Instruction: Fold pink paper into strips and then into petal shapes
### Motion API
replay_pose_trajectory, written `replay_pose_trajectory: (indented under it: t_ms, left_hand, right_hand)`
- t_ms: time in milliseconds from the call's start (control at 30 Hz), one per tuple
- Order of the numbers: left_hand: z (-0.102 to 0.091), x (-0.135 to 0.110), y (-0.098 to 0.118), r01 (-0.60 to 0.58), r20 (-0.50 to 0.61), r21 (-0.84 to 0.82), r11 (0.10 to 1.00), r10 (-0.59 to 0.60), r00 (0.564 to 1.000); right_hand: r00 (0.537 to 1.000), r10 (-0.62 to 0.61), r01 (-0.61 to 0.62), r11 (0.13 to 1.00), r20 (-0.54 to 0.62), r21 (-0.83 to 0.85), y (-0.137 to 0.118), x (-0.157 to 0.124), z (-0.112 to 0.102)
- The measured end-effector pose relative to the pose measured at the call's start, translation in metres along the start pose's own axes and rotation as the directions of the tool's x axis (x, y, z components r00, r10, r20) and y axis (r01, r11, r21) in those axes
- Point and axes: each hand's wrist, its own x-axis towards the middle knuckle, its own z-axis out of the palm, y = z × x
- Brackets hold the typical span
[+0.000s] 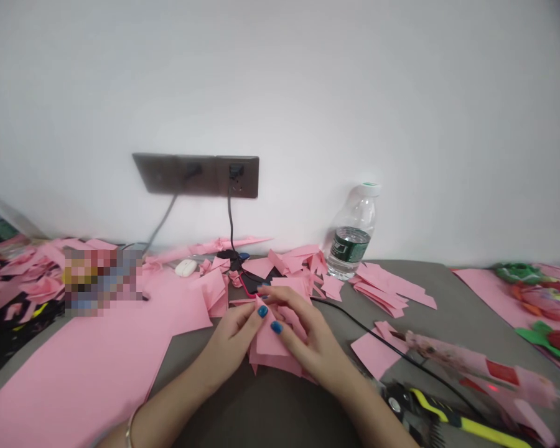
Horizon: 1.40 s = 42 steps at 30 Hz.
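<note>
My left hand [233,336] pinches the upper left corner of a pink paper piece [271,339] between thumb and fingers. Across from it, my right hand [317,339] has its thumb on the front of the same piece and its fingers curled behind. The paper is folded to a point at the top, and more pink layers show below it. Just beyond my fingers lies a phone with a pink edge [248,286], partly covered by paper scraps. A large pink sheet [93,373] lies to the left of my left hand.
Pink strips [385,289] lie around a water bottle [350,242] by the wall. At right are a glue gun [476,361] with a red light, its black cable [368,326], and a yellow-and-black handled tool [448,417]. Paper flowers [546,298] lie at far right. White earbuds case [185,267] sits left.
</note>
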Motion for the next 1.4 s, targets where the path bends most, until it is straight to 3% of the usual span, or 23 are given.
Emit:
replay_pose_trajectory:
  t_ms: [133,300,367,700,933,1200,1400]
  left_hand:
    - [0.001,-0.003,-0.004,0.025,-0.079,-0.006,1.0,-0.026,0.997]
    - [0.004,-0.001,0.006,0.009,0.173,-0.143,0.99,0.016,0.985]
    - [0.004,0.0,0.009,0.002,0.209,-0.158,0.987,0.031,0.977]
    - [0.003,-0.001,0.004,-0.103,0.217,0.148,0.984,0.069,0.974]
    - [0.005,-0.003,0.003,-0.083,0.28,0.165,0.983,0.034,0.959]
    - [0.006,-0.003,0.004,-0.093,0.302,0.167,0.982,0.039,0.953]
    - [0.008,-0.003,0.009,-0.074,0.299,0.169,0.983,0.021,0.954]
  right_hand:
    - [0.996,0.032,-0.034,0.999,0.089,0.014,0.003,-0.001,0.007]
    - [1.0,0.01,-0.01,1.0,0.002,-0.018,0.006,0.001,0.005]
    - [1.0,0.007,-0.007,1.0,-0.026,-0.009,0.007,0.001,0.003]
    - [0.992,0.126,-0.12,0.982,-0.032,0.148,0.005,0.003,0.006]
    - [0.976,0.118,-0.107,0.992,-0.184,0.066,0.005,0.002,0.014]
    - [0.992,0.063,-0.069,0.996,-0.109,-0.053,0.006,0.0,0.009]
    - [0.989,0.105,-0.11,0.993,-0.104,-0.046,0.007,0.0,0.009]
